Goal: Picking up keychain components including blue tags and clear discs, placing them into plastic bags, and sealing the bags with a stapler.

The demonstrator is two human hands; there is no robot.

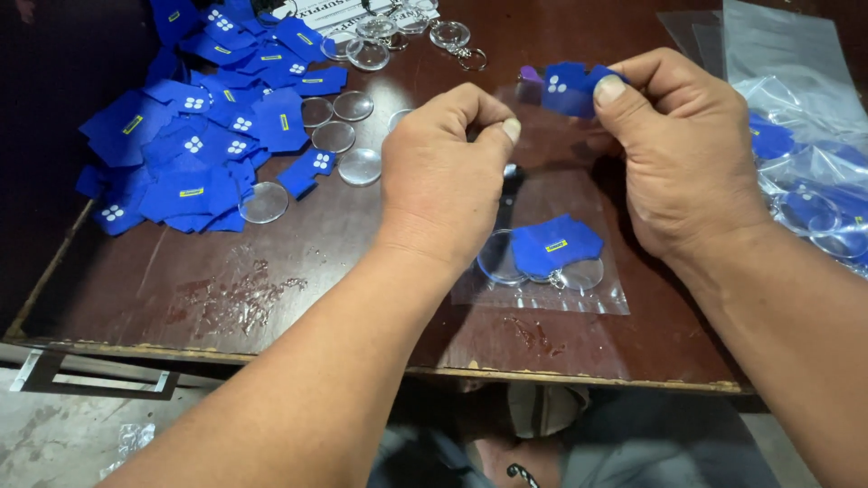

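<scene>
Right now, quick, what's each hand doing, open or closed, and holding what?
Left hand: closed, pinching the top edge of the clear plastic bag.
Right hand: closed, pinching a blue felt piece at the bag's mouth.

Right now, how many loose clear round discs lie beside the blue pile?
6 clear discs: three by the pile's right edge, one at its lower edge, two toward the left hand, one partly hidden. More may be hidden.

Plastic bags (796, 81) cut off at right edge
</scene>
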